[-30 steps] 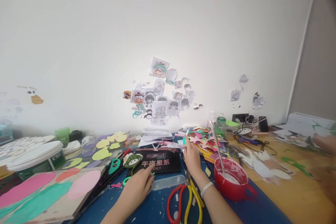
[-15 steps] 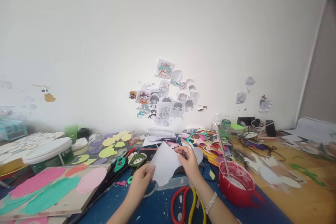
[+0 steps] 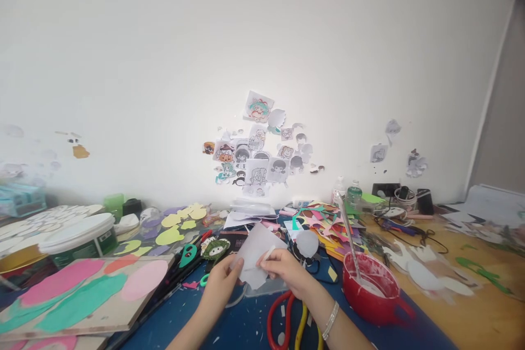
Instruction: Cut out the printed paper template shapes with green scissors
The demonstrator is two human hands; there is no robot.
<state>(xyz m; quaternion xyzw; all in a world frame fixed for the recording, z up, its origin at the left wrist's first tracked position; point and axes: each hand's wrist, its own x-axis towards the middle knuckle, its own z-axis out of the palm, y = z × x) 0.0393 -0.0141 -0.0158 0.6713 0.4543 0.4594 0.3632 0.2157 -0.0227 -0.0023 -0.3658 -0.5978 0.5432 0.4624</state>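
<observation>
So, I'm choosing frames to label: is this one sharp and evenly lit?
Head view: the left hand, right hand and white paper sheet are fairly sharp mid-frame; the wooden tabletop at far right smears; the white wall glows brightest centrally, with a dark top-right corner.

My wooden table (image 3: 484, 306) carries a blue mat (image 3: 241, 325) — red-and-yellow scissors (image 3: 274, 309) and a red bowl (image 3: 369, 298) lie on it. Left of them, a board (image 3: 118, 314) with pink and green shapes.
</observation>
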